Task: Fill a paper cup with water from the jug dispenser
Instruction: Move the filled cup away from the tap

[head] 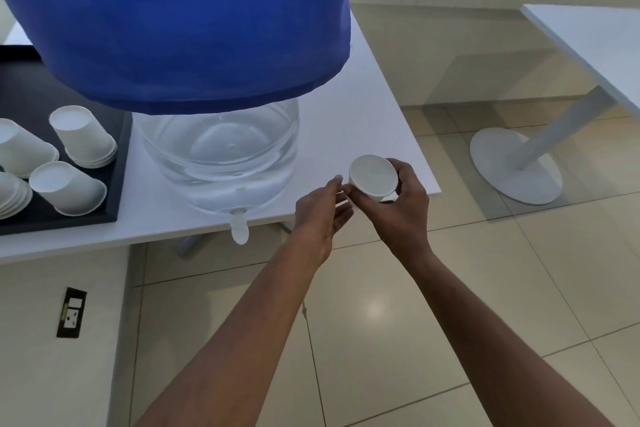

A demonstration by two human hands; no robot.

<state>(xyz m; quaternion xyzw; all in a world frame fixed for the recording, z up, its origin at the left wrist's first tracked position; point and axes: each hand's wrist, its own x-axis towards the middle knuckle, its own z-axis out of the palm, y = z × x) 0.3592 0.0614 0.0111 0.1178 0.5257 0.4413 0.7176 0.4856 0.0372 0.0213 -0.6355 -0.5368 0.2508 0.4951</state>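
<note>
A clear water jug (221, 152) under a blue cloth cover (180, 17) stands on the white table (374, 114). Its white tap (239, 229) pokes out over the table's front edge. My right hand (401, 204) is shut on a white paper cup (372, 175), held upside down with its base facing me, just right of the jug and above the table edge. My left hand (322, 215) has its fingers apart, and its fingertips touch the cup's left side near the rim.
A black tray (114, 184) at the left holds several upside-down stacks of paper cups (83, 137). A second white table (588, 42) on a round foot (516, 166) stands to the right on the tiled floor. A wall socket (72, 312) sits low at the left.
</note>
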